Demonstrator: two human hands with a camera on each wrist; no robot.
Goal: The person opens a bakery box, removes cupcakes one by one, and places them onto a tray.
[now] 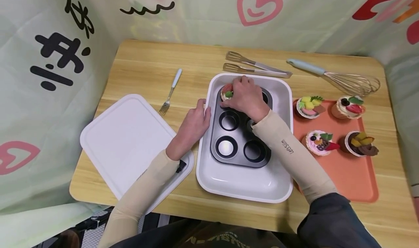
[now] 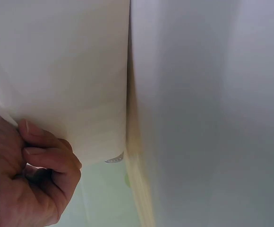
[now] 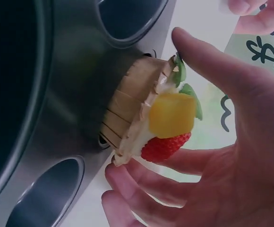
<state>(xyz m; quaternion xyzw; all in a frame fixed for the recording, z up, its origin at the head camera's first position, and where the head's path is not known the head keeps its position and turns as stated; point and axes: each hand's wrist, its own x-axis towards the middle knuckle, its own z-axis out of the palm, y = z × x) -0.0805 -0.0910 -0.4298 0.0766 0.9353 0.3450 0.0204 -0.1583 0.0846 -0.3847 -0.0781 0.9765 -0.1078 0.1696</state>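
Observation:
A dark muffin tin (image 1: 240,130) lies inside a deep white tray (image 1: 235,182) in the middle of the table. My right hand (image 1: 247,97) is over the tin's far end and holds a cupcake (image 3: 132,94) between thumb and fingers, at the far-left cup. Cream, a strawberry, a yellow fruit cube and green leaves top this cupcake, and its base sits in the cup. With curled fingers, my left hand (image 1: 193,124) grips the tray's left rim, as the left wrist view shows (image 2: 38,175). The right hand partly hides the tin's far-right cup.
An orange tray (image 1: 343,182) with several decorated cupcakes (image 1: 322,142) stands at the right. Behind lie tongs (image 1: 258,68) and a whisk (image 1: 337,77). At the left are a fork (image 1: 171,91) and a white lid (image 1: 127,142), beneath the left forearm.

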